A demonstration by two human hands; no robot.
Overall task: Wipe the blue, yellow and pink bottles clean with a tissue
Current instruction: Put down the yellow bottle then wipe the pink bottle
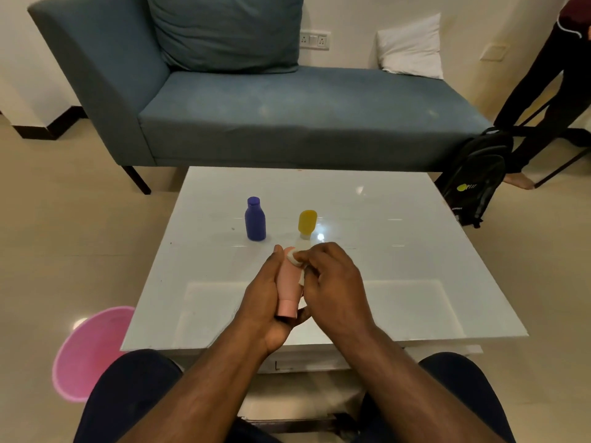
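Holding the pink bottle (287, 286) above the near half of the white table (399, 251), the left hand (263, 302) has its fingers closed around the body, with the cap end toward the person. The right hand (332, 282) is curled and presses a small white tissue (295, 260) against the far end of this bottle. Behind the hands, the blue bottle (255, 219) and the yellow bottle (307, 223) stand on the table, near each other but apart. A pink basin (86, 350) is on the floor at the left.

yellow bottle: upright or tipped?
Upright, inverted: the yellow bottle stands on its pale cap on the white table, clear of both hands.
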